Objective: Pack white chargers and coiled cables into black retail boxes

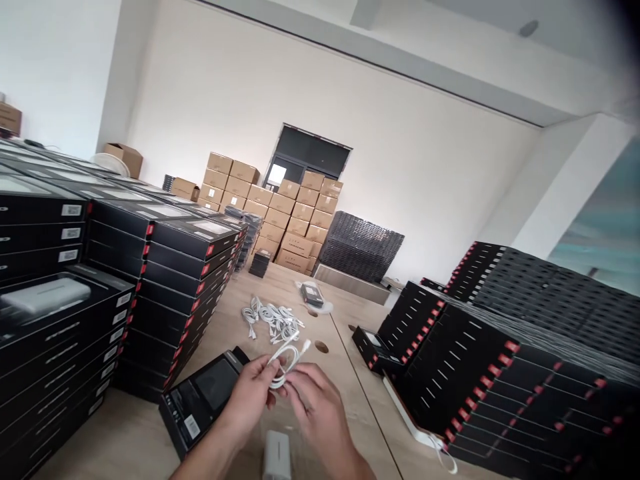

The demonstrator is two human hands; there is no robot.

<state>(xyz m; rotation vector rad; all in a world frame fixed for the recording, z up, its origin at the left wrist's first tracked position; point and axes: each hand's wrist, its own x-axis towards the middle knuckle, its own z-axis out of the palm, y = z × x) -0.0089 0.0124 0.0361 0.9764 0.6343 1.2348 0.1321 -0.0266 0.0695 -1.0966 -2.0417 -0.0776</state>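
A: State the condition of the left grip (253,392).
B: Clenched. Thumb and fingers pinch a coiled, thin white cable (277,383) at its left side.

A: And the right grip (317,399)?
B: Also grasping the cable. Its fingertips close on the right side of the coil; the exact contact is partly hidden by the fingers.

A: Locate the cable.
B: Between the two grips, raised in front of the body. One white connector (306,345) projects above the right grip.

A: Identify items near the grips.
B: Directly beyond — a loose pile of white cables (280,323) on the light wood-grain table (347,360). Below and between the grips: a white, rounded rectangular device (277,453). Left of the left grip: a black rectangular box (215,383) with a white label, lying at an angle and partly covered by the forearm.

A: Identify the outer items.
B: Farther left of the grips — tall stacks of flat black boxes with red tabs (175,293). Well to the right: rows of black boxes with red corner marks (470,373). Far beyond both grips: stacked brown cardboard cartons (300,220).
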